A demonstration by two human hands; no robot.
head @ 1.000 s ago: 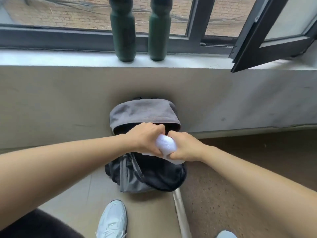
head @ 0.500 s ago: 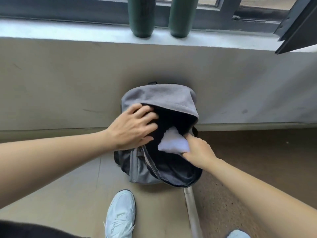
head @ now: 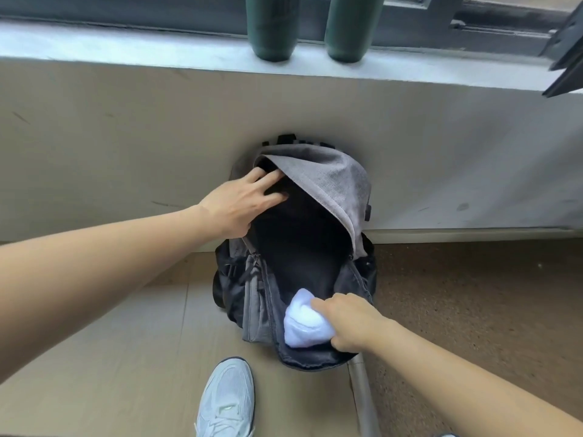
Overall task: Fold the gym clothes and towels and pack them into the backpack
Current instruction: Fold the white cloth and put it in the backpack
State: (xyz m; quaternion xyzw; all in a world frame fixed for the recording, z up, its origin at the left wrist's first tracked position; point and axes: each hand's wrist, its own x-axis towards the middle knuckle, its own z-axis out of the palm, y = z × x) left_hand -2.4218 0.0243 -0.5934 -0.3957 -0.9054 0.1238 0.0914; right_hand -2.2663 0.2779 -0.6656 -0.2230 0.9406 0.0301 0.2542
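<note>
A grey and black backpack [head: 334,181] leans against the low wall under the window, its main compartment unzipped and gaping dark. My left hand [head: 243,203] holds the upper left rim of the opening, fingers hooked inside under the grey flap. A folded white towel [head: 304,323] sits at the near lower end of the opening, against the front panel. My right hand [head: 348,321] grips the towel from the right, fingers curled over it. The bag's inside is too dark to see what else it holds.
Two dark green bottles [head: 273,26] [head: 350,26] stand on the window sill [head: 126,48] above the bag. An open window frame [head: 568,58] juts in at the top right. My white shoe [head: 225,402] is just below the bag. A metal floor strip [head: 362,398] divides pale flooring from brown carpet.
My left hand has let go of the towel and moved up to the bag's rim, pulling it wider. My right hand has brought the towel down to the near end of the opening.
</note>
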